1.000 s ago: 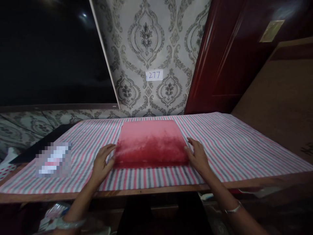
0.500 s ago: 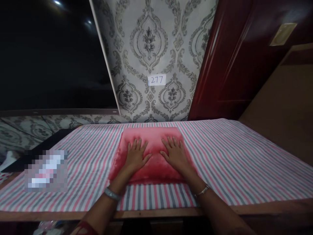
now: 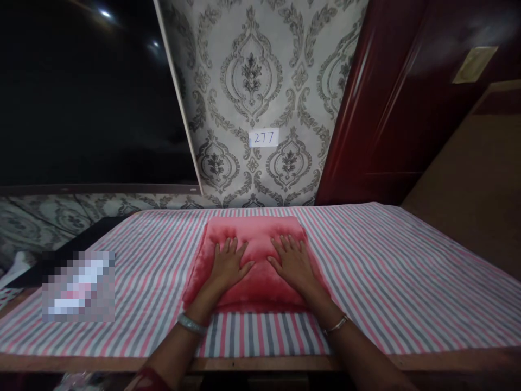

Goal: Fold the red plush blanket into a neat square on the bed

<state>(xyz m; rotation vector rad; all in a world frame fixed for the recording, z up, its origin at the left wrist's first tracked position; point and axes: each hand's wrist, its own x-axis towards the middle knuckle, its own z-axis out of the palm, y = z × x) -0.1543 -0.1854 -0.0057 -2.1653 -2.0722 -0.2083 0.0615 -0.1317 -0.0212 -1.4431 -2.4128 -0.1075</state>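
Observation:
A rectangular pink-red plush piece [image 3: 256, 288] lies flat on the striped tablecloth [image 3: 146, 271]. It looks thick and soft, with layered edges at its left side; I cannot tell whether it is a cushion or a folded cloth. My left hand [image 3: 228, 266] rests palm down on its left half, fingers spread and pointing away from me. On the right half lies my right hand [image 3: 293, 266], also flat with fingers apart. Small dents show in the plush around the fingertips. Neither hand grips anything.
A large dark screen [image 3: 81, 98] stands at the back left. Behind the table is patterned wallpaper [image 3: 250, 76] with a paper label [image 3: 264, 137] reading 277. A dark red door [image 3: 378, 108] and a brown panel [image 3: 476, 174] are at the right. Something blurred out [image 3: 79, 285] lies at left.
The whole view has shifted slightly, so everything appears a little lower. Both hands stay flat on the plush piece in about the same places.

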